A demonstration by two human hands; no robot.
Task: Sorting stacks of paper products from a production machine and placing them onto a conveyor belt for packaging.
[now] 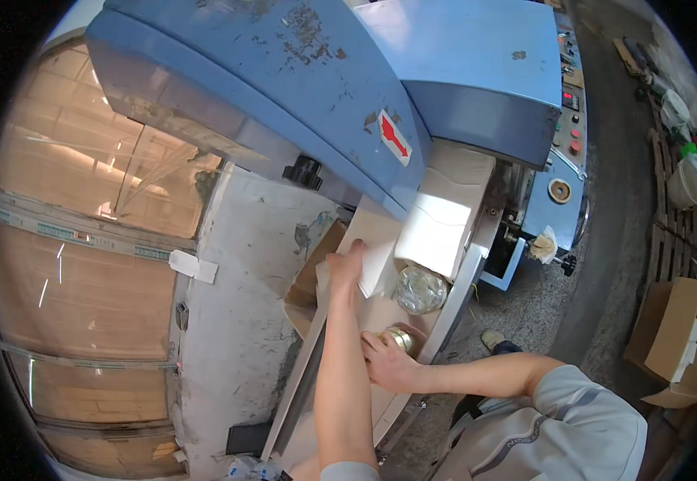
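My left hand (347, 264) reaches over the long pale trough (297, 385), against the left edge of a flat white piece (376, 266). Its fingers are mostly hidden, so I cannot tell whether they grip that piece. Closer to me, my right hand (392, 362) is wrapped around a shiny gold-coloured round item (401, 340), perhaps a roll; the palm covers much of it. Just beyond it, a round bundle in clear wrap (421, 289) lies on the trough. A white wrapped block (437, 224) stretches from that bundle back into the machine.
A blue machine (284, 96) with a red arrow label overhangs the trough's far end. Its control panel (574, 128) has buttons, and a tape-like ring (559, 191) lies below them. An open carton (677, 345) stands at right; another cardboard box (304, 309) sits left of the trough.
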